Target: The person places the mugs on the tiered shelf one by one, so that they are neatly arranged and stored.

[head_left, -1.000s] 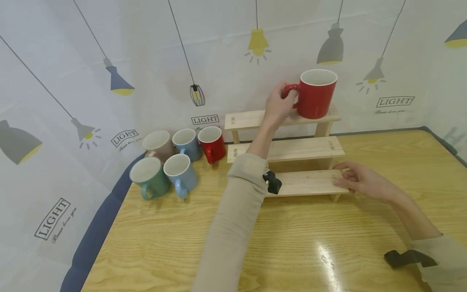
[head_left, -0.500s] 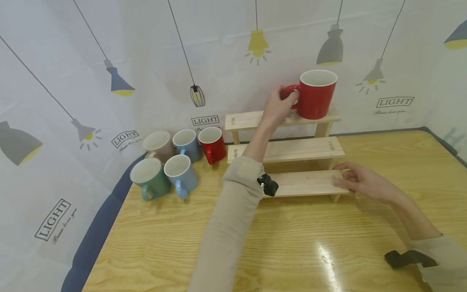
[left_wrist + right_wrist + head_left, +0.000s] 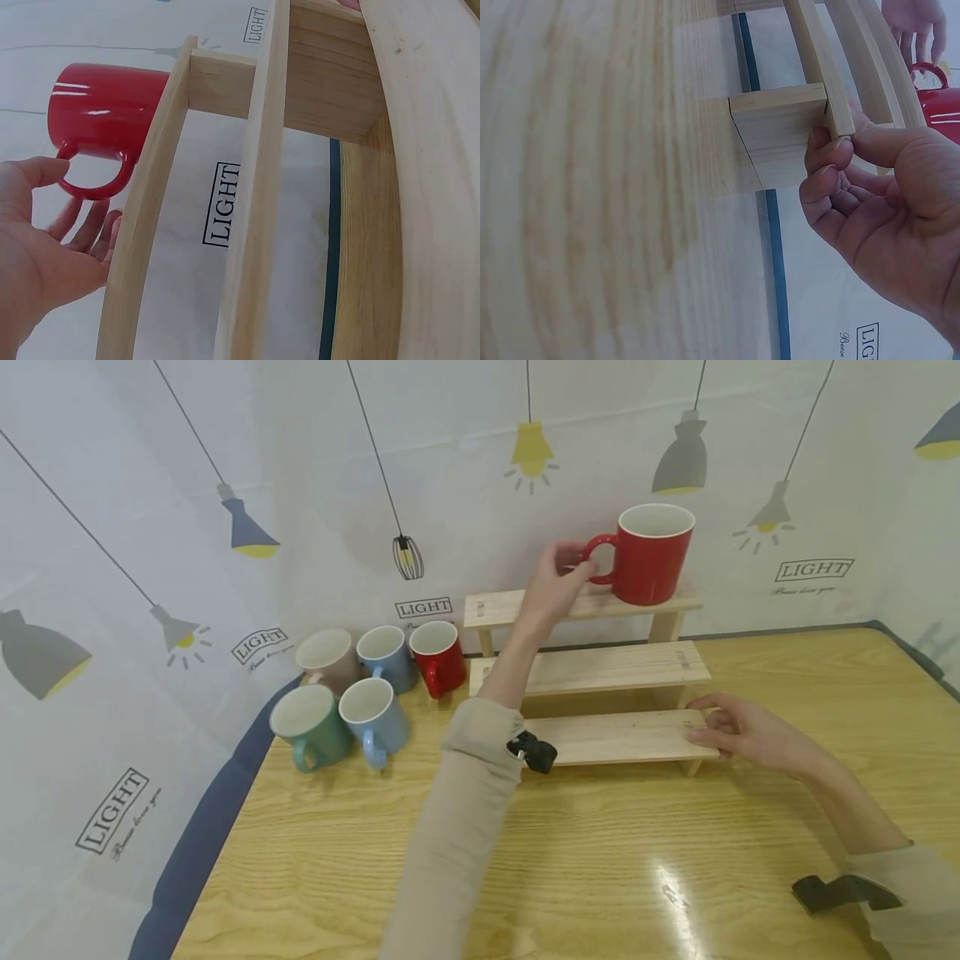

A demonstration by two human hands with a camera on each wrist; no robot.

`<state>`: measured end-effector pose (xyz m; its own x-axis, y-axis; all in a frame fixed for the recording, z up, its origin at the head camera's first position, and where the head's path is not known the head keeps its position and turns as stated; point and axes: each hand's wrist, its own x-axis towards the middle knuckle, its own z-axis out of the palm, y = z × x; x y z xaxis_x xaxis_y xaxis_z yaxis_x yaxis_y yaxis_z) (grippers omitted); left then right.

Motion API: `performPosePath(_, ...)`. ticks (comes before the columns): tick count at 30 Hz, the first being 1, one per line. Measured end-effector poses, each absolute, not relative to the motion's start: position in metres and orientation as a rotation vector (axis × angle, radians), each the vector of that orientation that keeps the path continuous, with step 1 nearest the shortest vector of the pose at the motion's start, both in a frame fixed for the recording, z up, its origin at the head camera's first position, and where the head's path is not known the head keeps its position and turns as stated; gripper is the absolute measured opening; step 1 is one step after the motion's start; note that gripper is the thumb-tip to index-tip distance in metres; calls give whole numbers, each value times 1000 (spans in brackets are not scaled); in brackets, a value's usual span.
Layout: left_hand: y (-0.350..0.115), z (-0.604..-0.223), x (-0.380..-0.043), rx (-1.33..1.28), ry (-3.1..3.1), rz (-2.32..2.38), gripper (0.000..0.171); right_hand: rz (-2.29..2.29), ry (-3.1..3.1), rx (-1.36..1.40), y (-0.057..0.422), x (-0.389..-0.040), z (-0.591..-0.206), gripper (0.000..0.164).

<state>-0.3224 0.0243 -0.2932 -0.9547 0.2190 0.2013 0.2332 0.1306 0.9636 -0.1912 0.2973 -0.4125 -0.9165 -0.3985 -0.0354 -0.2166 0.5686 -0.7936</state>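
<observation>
A large red mug (image 3: pixel 652 556) with a white inside stands upright on the right part of the top tier of a three-step wooden shelf (image 3: pixel 630 664). Its handle points left. My left hand (image 3: pixel 555 585) is at that handle, thumb tip by its outer edge and the other fingers loosely spread apart from it, as the left wrist view shows. My right hand (image 3: pixel 750 731) pinches the right end of the lowest board, thumb on top and curled fingers below. In the right wrist view, the fingers (image 3: pixel 832 154) grip the board's end beside its leg.
Left of the shelf stand a beige mug (image 3: pixel 330 660), a blue mug (image 3: pixel 388 662), a smaller red mug (image 3: pixel 438 662), a green mug (image 3: pixel 315 731) and a light blue mug (image 3: pixel 375 722). A printed curtain (image 3: pixel 465 460) hangs behind the wooden table (image 3: pixel 600 860).
My left hand has let go of the red mug's handle and drawn back slightly left. The mug and shelf stay in place. My right hand keeps its pinch on the lowest board.
</observation>
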Motion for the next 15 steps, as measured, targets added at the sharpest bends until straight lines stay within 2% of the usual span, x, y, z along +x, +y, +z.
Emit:
performPosePath(7, 6, -296, -317, -476, -2343, -1982, 41, -1254, 2605, -513, 298, -192, -413, 48)
performPosePath(15, -18, -299, -311, -478, -2284, -1944, 37, -1244, 2621, -540, 298, -193, -414, 48)
